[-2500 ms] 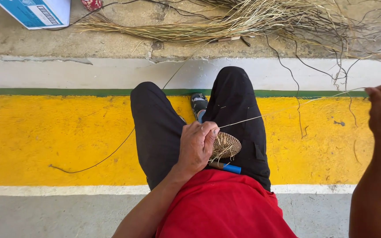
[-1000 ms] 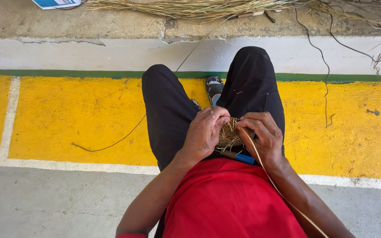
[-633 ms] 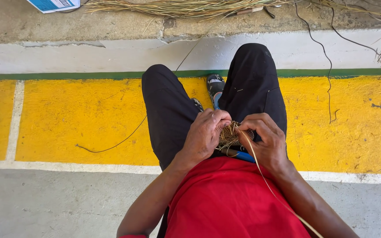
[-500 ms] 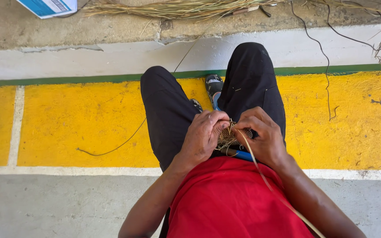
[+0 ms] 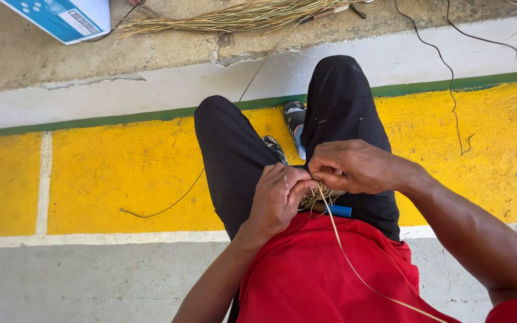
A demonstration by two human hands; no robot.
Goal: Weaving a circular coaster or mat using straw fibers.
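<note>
The person sits with both knees raised over a yellow painted floor band (image 5: 121, 173). One small woven fibre piece (image 5: 321, 196) rests in the lap, between the two hands and largely hidden by them.

Left hand (image 5: 279, 200): fingers curled and pressed together around the near-left edge of the woven piece. Right hand (image 5: 354, 166): fingers closed in a pinch at the far-right edge of the piece, apparently on the working strand (image 5: 345, 254), which trails from the piece toward the near right across the red shirt (image 5: 312, 275).

Judgement on handling: the piece looks light and springy, its loose ends brittle; best held at the rim, with thumb support beneath. The strand looks thin, stiff and liable to kink; grip it close to the weave.

Count: one woven piece, one working strand, one blue-handled tool (image 5: 337, 210) lying just under the piece, one bundle of dry fibre (image 5: 234, 18) on the far concrete, one blue-and-white box (image 5: 61, 18) at far left, two shoes partly visible between the legs.
</note>
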